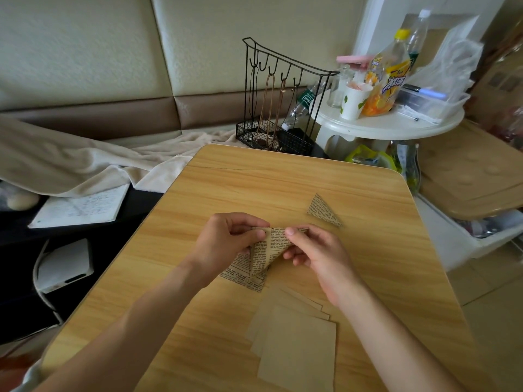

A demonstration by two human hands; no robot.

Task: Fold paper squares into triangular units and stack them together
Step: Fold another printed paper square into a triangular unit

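Note:
A newsprint-patterned paper square [267, 250] is held just above the wooden table [283, 179], bent over into a fold. My left hand [226, 241] pinches its upper left edge and my right hand [317, 250] pinches its upper right edge. Under it lies another printed sheet [243, 275], flat on the table. A finished folded triangle [322, 210] of the same printed paper lies to the right, beyond my right hand. Several plain tan paper squares [297, 343] sit in a loose pile near the table's front edge.
A black wire rack [277, 108] stands behind the table's far edge. A white round side table [396, 123] with bottles and a cup is at the back right. A blanket [85, 162] and notebook [82, 207] lie to the left.

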